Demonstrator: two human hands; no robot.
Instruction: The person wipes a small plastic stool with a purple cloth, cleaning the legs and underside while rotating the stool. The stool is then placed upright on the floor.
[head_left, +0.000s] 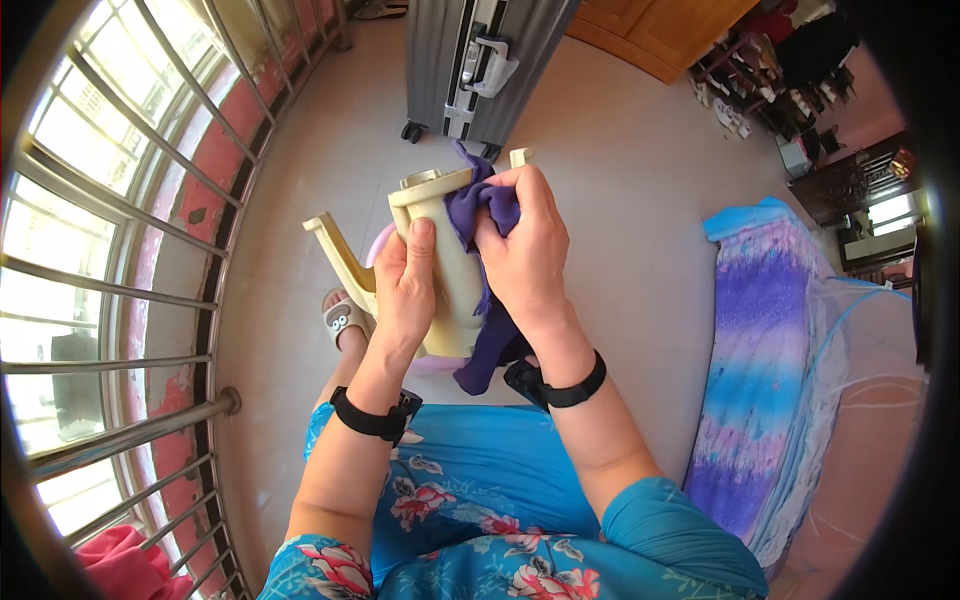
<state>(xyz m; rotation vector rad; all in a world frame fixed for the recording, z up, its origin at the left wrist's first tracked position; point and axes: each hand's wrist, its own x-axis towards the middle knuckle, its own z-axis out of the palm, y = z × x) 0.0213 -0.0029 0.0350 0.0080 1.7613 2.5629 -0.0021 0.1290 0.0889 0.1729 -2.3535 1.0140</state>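
A cream plastic piece with a hollow-looking upper end and legs or arms jutting out is held up in front of me; I cannot tell its exact kind. My left hand grips its near left side, thumb on top. One curved cream arm sticks out to the left. In my right hand a purple cloth is bunched and pressed against the right side of the plastic piece, its loose end hanging down. Behind the piece part of a pink rounded thing shows; most of it is hidden.
A grey suitcase on wheels stands ahead on the pale tiled floor. Metal window bars run along the left. To the right is a bed with a tie-dyed purple and blue cover. Shoes lie far right, near a wooden cabinet.
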